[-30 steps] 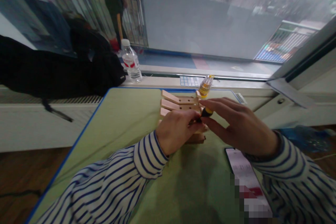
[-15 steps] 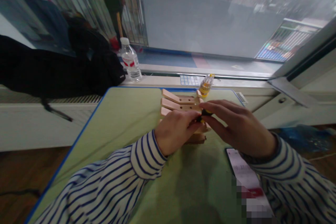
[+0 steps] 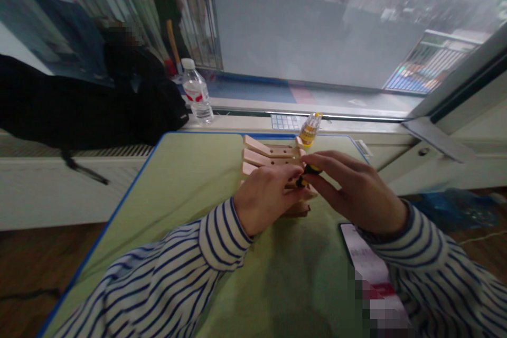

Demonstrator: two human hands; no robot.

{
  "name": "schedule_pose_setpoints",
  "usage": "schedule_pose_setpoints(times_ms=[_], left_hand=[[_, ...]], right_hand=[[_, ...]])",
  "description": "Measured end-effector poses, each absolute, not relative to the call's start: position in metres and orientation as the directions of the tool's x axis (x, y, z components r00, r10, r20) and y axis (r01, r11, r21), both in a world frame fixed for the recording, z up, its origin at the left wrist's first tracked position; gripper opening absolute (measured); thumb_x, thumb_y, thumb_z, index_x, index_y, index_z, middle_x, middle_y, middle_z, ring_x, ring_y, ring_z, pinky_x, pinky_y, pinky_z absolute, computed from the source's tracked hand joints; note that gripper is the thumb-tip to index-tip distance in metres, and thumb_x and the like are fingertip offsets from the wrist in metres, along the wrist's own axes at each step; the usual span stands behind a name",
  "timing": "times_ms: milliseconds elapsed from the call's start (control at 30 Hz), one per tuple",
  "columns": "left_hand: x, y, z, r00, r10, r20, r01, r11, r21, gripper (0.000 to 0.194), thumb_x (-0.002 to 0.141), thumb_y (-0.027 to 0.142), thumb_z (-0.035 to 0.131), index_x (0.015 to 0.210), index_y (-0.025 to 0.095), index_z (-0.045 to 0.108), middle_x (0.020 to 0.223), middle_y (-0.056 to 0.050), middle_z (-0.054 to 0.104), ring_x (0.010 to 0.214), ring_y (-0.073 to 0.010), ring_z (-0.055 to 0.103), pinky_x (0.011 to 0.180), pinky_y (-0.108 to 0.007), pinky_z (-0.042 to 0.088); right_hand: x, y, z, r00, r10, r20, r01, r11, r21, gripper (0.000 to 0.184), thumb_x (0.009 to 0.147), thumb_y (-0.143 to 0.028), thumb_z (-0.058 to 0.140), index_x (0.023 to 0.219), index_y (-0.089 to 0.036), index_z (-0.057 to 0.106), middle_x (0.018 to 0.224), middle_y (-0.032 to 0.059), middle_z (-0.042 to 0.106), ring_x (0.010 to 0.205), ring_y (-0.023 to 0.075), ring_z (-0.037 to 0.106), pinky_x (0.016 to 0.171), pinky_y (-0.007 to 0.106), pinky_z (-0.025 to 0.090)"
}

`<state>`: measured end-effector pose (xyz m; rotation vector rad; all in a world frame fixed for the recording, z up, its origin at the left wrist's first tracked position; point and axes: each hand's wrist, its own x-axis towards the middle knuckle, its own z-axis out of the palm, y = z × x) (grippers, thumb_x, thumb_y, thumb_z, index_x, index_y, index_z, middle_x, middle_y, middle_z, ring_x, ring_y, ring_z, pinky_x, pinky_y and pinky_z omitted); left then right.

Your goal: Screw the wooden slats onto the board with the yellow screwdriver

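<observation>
Pinches short black-and-yellow tool (image 3: 312,169) between right hand's (image 3: 358,193) thumb and fingers, slanting down-left over pale angled wooden pieces (image 3: 257,157); curls left hand (image 3: 263,195) beside lower end, hold unclear.

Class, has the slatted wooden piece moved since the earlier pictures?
No, not visibly: the slatted wooden piece lies in the same place relative to the far edge of the table.
</observation>
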<state>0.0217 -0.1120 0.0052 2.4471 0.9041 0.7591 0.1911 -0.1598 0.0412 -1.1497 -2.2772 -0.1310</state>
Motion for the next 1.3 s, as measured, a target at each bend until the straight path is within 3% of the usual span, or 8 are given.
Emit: schedule_pose_setpoints(times_ms=[233,433,1067,1300], left_hand=[[0.0176,-0.1105,0.0000,0.618,0.695,0.367,0.473,-0.702,0.533,0.015,0.082,0.030,0.057,0.092,0.021,0.064,0.085,0.000,0.069,0.078,-0.0165,0.064,0.068,-0.027,0.047],[0.0182,-0.1110,0.0004,0.640,0.690,0.339,0.476,-0.702,0.530,0.013,0.082,0.029,0.057,0.091,0.022,0.064,0.086,0.000,0.069,0.078,-0.0167,0.064,0.067,-0.027,0.047],[0.0214,-0.1112,0.0050,0.693,0.645,0.322,0.424,-0.726,0.542,0.021,0.086,0.022,0.049,0.104,0.023,0.061,0.097,-0.001,0.067,0.085,-0.0155,0.063,0.077,-0.028,0.048],[0.0216,-0.1111,0.0055,0.656,0.671,0.346,0.413,-0.702,0.580,0.022,0.081,0.029,0.058,0.102,0.024,0.062,0.093,0.001,0.069,0.083,-0.0147,0.064,0.071,-0.024,0.048]], right_hand=[[0.1893,-0.1594,0.0473,-0.514,0.695,0.503,0.757,0.643,-0.115,0.038,0.085,-0.021,0.053,0.122,-0.014,0.049,0.117,0.0109,0.060,0.108,0.0181,0.055,0.091,0.034,0.047],[0.1901,-0.1596,0.0476,-0.542,0.705,0.459,0.749,0.652,-0.117,0.028,0.087,-0.019,0.049,0.114,-0.014,0.055,0.110,0.0087,0.064,0.101,0.0168,0.058,0.089,0.032,0.047],[0.1933,-0.1601,0.0412,-0.476,0.715,0.511,0.747,0.636,-0.194,0.026,0.087,-0.023,0.050,0.111,-0.016,0.056,0.103,0.0089,0.065,0.095,0.0166,0.060,0.082,0.031,0.050],[0.1922,-0.1595,0.0412,-0.473,0.715,0.514,0.754,0.630,-0.183,0.024,0.087,-0.023,0.051,0.109,-0.016,0.056,0.102,0.0084,0.064,0.093,0.0156,0.060,0.081,0.031,0.050]])
